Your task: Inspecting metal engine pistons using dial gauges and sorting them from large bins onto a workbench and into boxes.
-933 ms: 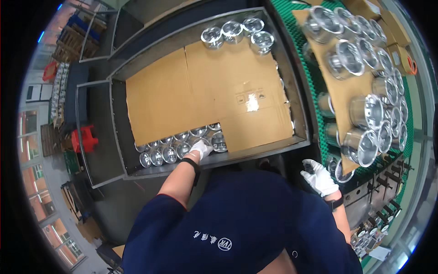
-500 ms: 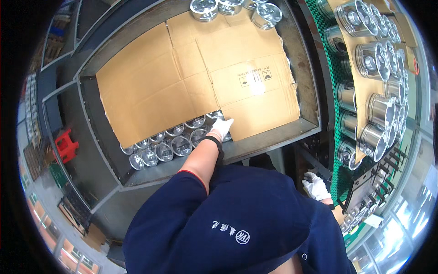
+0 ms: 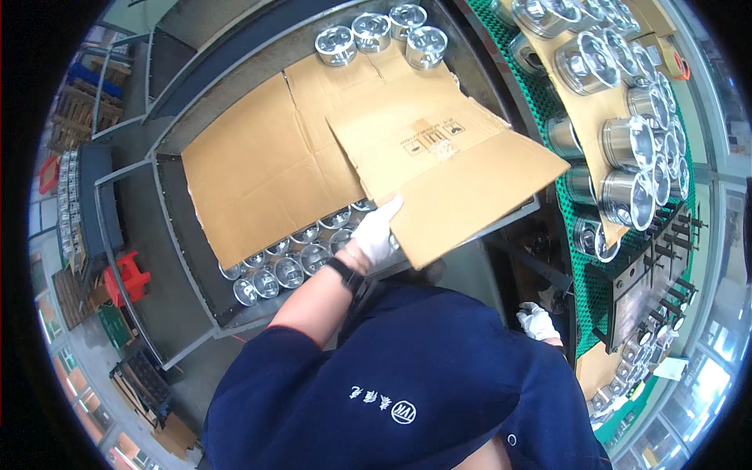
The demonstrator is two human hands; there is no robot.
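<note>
Gloved in white, the worker's left hand (image 3: 378, 233) gripped the left edge of a creased cardboard sheet (image 3: 478, 188) close to its near corner, thumb laid along the top. The near part of that sheet was lifted and bent along a fold, and it reached out over the near and right rim of a dark metal bin (image 3: 182, 227). The right hand (image 3: 538, 322), also gloved, hung low near the counter (image 3: 589, 309) on the right, its fingers curled; from where I stood I couldn't tell whether they held anything.

Just left of the lifted sheet, a second cardboard sheet (image 3: 258, 176) lay flat inside the bin. Along its near edge, two rows of shiny metal pistons (image 3: 289, 272) showed, the back row partly covered by the cardboard. At the far end, four more pistons (image 3: 370, 31) stood grouped on the cardboard.

Farther right, the counter wore a bumpy green mat. On it, a cardboard board (image 3: 583, 117) carried a crowd of pistons (image 3: 629, 200), with others beneath its left edge. Nearer along the counter sat a metal fixture (image 3: 638, 282) with black clamps. Out to the left, well apart from the bin, a red stool (image 3: 128, 278) stood on the floor.
</note>
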